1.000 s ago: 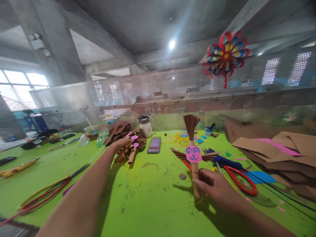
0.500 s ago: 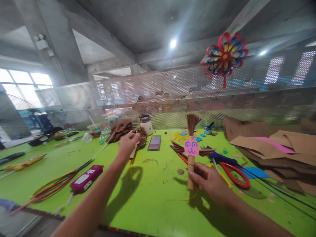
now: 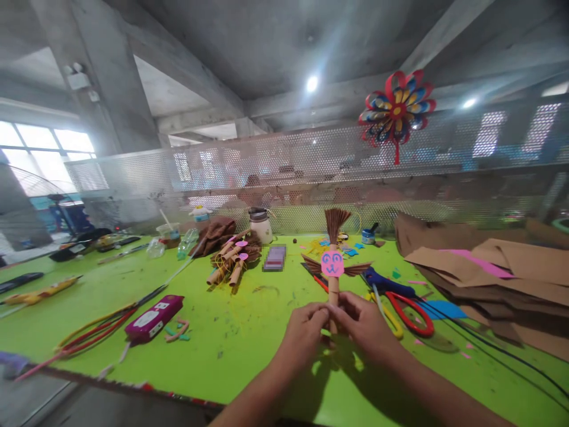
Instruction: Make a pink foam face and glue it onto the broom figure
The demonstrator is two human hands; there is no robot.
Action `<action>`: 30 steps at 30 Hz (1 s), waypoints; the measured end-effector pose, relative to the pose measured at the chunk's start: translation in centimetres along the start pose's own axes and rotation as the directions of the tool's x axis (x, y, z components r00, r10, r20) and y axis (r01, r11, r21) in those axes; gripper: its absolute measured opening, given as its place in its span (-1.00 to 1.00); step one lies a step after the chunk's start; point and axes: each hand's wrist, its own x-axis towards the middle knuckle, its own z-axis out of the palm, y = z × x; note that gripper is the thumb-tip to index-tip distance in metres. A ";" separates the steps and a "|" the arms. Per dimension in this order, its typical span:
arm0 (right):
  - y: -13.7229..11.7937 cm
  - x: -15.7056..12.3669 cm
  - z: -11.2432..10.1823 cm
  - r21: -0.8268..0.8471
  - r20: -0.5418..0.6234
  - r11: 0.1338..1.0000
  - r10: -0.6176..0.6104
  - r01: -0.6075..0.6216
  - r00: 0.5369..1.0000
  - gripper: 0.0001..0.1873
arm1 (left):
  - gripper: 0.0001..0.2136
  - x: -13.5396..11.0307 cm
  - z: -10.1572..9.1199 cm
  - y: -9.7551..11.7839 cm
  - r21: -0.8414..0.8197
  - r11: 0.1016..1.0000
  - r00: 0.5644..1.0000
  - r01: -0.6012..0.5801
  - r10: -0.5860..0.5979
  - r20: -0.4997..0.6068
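A brown paper doll (image 3: 333,265) stands upright above the green table, with a rolled paper body, pleated paper wings and a pleated fan on top. Its pink round face has blue drawn eyes and mouth. My left hand (image 3: 307,325) and my right hand (image 3: 362,320) both pinch the lower end of the roll, fingers closed and nearly touching each other. Red-handled scissors (image 3: 411,317) lie just right of my right hand, beside a blue-handled tool (image 3: 391,283). Several similar paper dolls (image 3: 235,261) lie in a pile farther back on the left.
A purple power strip (image 3: 154,319) and long red-and-yellow-handled scissors (image 3: 104,329) are on the left. Stacked brown paper (image 3: 480,290) covers the right side. A white jug (image 3: 260,225) and a phone-like blurred object (image 3: 274,258) stand behind. A perforated screen (image 3: 284,172) closes the back.
My left hand has come back from the pile of paper dolls and now grips the doll's lower end beside my right hand. The pile shows fully.
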 end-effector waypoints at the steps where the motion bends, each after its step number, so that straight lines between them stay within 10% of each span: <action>1: 0.0 0.0 0.0 -0.005 0.011 1.000 -0.001 0.001 1.000 -0.56 | -0.75 -0.1 0.1 0.0 -0.028 1.000 1.000 0.010 -0.010 0.013; 14: -0.2 -0.7 0.9 -0.388 0.104 0.901 -0.167 0.195 0.980 -0.79 | -0.67 0.9 -0.3 -2.2 -0.120 0.989 0.981 0.084 -0.104 -0.163; 19: -0.3 -1.1 1.2 -0.374 0.118 0.884 -0.254 0.279 0.960 -0.62 | -0.74 0.8 -4.2 -0.2 0.067 0.998 0.962 -0.007 0.025 -0.271; 24: 0.1 -1.1 0.9 -0.445 0.144 0.857 -0.219 0.261 0.965 -0.77 | -0.86 2.3 -13.5 5.5 0.217 0.976 0.748 0.008 0.138 -0.649; 30: 0.0 -1.5 1.1 -0.515 0.236 0.815 -0.161 0.264 0.958 -0.83 | -0.88 4.2 -23.5 7.7 0.303 0.949 0.511 0.094 0.215 -0.832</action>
